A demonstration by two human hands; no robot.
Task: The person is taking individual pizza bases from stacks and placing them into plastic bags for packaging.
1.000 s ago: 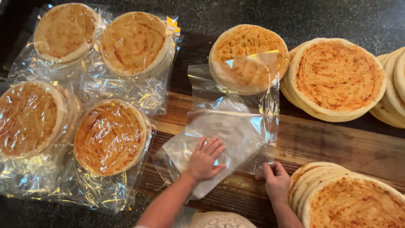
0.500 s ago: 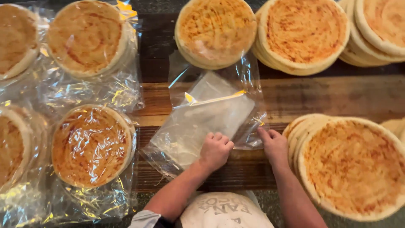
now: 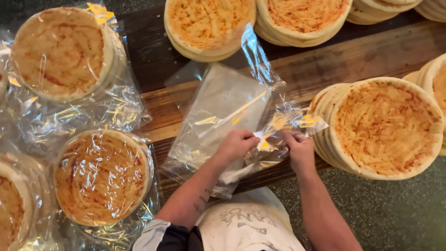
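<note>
Flatbreads in clear wrapping, left side: one bagged round (image 3: pixel 60 53) at the far left, pale rim, orange-red sauce on top, lying inside crinkled clear film. Near it, a second bagged round (image 3: pixel 101 175) of the same kind, film pulled tight over its sauced face. A third bagged round (image 3: pixel 11 209) shows only in part at the near left edge.

Wooden board (image 3: pixel 353 60), centre: brown planks, running left to right, darker strip on the far side.

Clear plastic bag (image 3: pixel 218 116), centre: flat and without contents, lying slantwise on the board, its far end reaching up toward the stack beyond it, its near right corner lifted and bunched.

Left hand (image 3: pixel 237 145), centre: fingers curled down, pinching the near edge of the bag. A dark and pale sleeve shows at the elbow.

Right hand (image 3: pixel 299 149), just right of the left: fingers closed on the bunched corner of the same bag, the film crumpled and glinting between the two hands.

Unwrapped flatbread stack (image 3: pixel 209 28), far centre: several rounds, the bag's far end touching its near side.

Second unwrapped stack (image 3: pixel 306 18), far right of centre, cut off by the top edge.

Large unwrapped stack (image 3: pixel 385 128), right: fanned slightly, just beside the right hand. Further rounds (image 3: pixel 434 74) show at the right edge.

Speckled grey counter (image 3: pixel 399 214), near right.
</note>
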